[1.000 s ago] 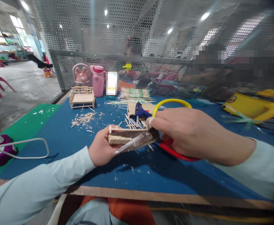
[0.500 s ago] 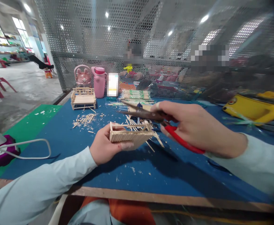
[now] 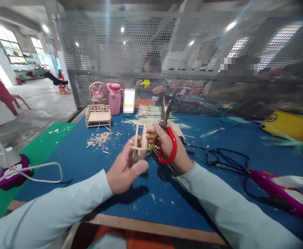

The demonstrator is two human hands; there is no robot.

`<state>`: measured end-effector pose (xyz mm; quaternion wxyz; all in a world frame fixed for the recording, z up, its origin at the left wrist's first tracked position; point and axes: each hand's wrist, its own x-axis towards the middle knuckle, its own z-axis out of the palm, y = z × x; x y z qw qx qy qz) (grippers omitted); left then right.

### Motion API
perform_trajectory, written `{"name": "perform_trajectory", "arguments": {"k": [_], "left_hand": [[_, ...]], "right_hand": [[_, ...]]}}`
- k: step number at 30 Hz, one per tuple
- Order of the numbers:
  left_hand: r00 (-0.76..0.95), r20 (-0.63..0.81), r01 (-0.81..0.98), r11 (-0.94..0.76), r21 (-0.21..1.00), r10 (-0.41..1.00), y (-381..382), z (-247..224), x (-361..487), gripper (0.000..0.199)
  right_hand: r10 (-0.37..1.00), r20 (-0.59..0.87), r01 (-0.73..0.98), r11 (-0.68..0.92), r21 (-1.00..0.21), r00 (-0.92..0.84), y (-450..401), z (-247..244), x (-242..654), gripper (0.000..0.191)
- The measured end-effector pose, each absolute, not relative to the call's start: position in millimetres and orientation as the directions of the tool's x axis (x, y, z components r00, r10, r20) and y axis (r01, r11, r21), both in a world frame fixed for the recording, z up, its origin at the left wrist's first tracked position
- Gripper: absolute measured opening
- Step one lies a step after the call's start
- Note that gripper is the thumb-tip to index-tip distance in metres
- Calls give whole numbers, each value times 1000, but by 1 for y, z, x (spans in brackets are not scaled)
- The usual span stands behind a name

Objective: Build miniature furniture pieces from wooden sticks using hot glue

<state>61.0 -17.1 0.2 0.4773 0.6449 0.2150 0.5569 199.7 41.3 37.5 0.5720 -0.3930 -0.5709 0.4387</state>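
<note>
My left hand (image 3: pixel 125 169) is closed around a small frame of pale wooden sticks (image 3: pixel 140 148), now tipped so its posts point up; it is partly blurred. Close beside it, my right hand (image 3: pixel 176 152) holds red-handled scissors (image 3: pixel 163 123). Their blades point up and away and stand apart. A yellow loop (image 3: pixel 152 142) shows between the hands, and I cannot tell whether it belongs to the scissors. Beyond my left hand lies a heap of short stick offcuts (image 3: pixel 99 139). Behind that heap stands a miniature wooden bench (image 3: pixel 98 116).
At the back stand a pink bottle (image 3: pixel 115 100), a lit phone (image 3: pixel 129 101) and bundled sticks (image 3: pixel 154 111) before a perforated metal screen (image 3: pixel 94 52). A black cable (image 3: pixel 219 152) and a purple power strip (image 3: pixel 283 193) lie right; another purple socket block (image 3: pixel 15 173) sits left.
My right hand has swung left and turned the scissors from pointing left to pointing up. My left hand has tipped the stick frame from level to upright. The view has shifted slightly.
</note>
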Motion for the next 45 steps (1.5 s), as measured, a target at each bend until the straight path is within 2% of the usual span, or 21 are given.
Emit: {"name": "perform_trajectory", "arguments": {"k": [2,4,7,9,10,11,12,14,16,18,20,23,28,32,35,37,39,42,45], "left_hand": [[412,506,-176,-478,860,758,-23,-2,64,58],[414,485,-83,-499,863,770,-27,-4,65,56],[217,486,55,-508,860,846,-25,-3,61,36],[23,543,174,-539,824,839,-15,0,54,26],[-66,589,229,-563,794,805,-9,3,49,28],[-133,608,240,-569,786,783,-1,6,45,36],[-121,593,199,-565,800,796,6,9,40,48],[52,511,9,-512,859,858,18,15,33,72],[250,454,-137,-433,891,855,25,20,29,92],[346,425,-176,-387,905,837,25,23,28,102],[339,407,-144,-381,913,848,23,26,26,106],[319,400,-82,-395,915,859,18,28,23,108],[458,358,33,-418,908,814,9,39,18,91],[464,418,155,-537,830,781,4,47,18,56],[443,369,179,-484,857,817,4,44,19,33],[366,377,166,-458,873,851,6,40,20,32],[265,422,160,-471,868,867,6,35,22,34],[209,467,129,-498,858,859,3,29,27,36],[231,478,87,-507,858,848,-4,24,35,39]], "right_hand": [[951,303,-140,293,-946,-62,49,33,197,31],[951,295,-189,275,-943,-89,51,31,195,29],[957,257,-256,216,-942,-137,52,30,192,26],[957,246,-276,198,-941,-153,52,31,193,24],[956,245,-280,193,-940,-162,52,32,193,24],[954,241,-282,184,-941,-180,52,33,194,24],[950,236,-283,173,-943,-206,51,35,195,24],[928,236,-275,156,-949,-287,46,39,197,25],[895,257,-253,171,-952,-364,37,45,196,27],[867,284,-200,218,-955,-410,25,52,195,28],[860,304,-129,275,-953,-410,16,58,195,29],[881,348,0,367,-930,-320,10,60,197,29],[906,375,83,396,-914,-195,13,53,198,27],[905,368,207,410,-888,-216,12,50,196,26],[889,404,285,453,-845,-216,9,54,203,26],[878,425,363,477,-800,-219,4,61,215,23],[863,436,503,503,-703,-253,-3,69,232,19],[812,426,709,567,-420,-398,-17,80,260,17],[766,393,787,599,-150,-508,-31,87,280,21]]}}
